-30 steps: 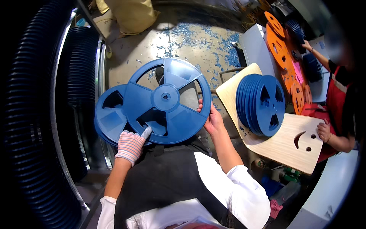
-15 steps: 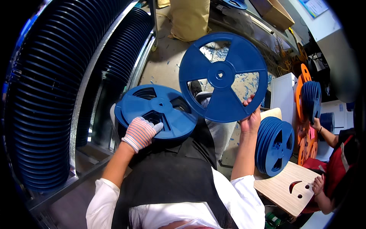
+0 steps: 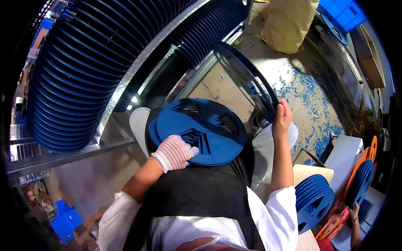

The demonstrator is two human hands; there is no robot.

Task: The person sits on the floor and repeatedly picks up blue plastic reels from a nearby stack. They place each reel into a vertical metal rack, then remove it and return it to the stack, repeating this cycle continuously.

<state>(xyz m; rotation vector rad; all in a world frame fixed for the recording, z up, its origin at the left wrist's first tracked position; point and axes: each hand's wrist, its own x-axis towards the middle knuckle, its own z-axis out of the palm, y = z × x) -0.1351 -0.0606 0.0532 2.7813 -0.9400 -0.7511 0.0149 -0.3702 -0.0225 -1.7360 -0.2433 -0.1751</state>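
A stack of blue plastic reels point(image 3: 225, 153) with cut-out windows lies flat across my lap. My left hand point(image 3: 173, 154), in a striped knitted glove, grips the near left part of the stack by its rim, thumb side at a window; its fingertips are partly hidden. My bare right hand point(image 3: 282, 119) is closed on the rim of a single blue reel disc point(image 3: 255, 75). This disc stands tilted, almost edge-on, above the far right side of the stack and apart from it. Its shadow falls across the top reel.
At left, a metal rack point(image 3: 83, 151) bears long rows of dark blue reels point(image 3: 77, 79). More blue reels point(image 3: 315, 201) stand on edge at lower right. Beyond them, a co-worker's hand point(image 3: 354, 211) touches reels near orange discs. A yellowish sack point(image 3: 289, 25) and blue scraps point(image 3: 307, 85) are on the floor.
The disc in my right hand has turned from facing me to nearly edge-on. My view has shifted, so the rack shows farther right. My left hand stays on the stack.
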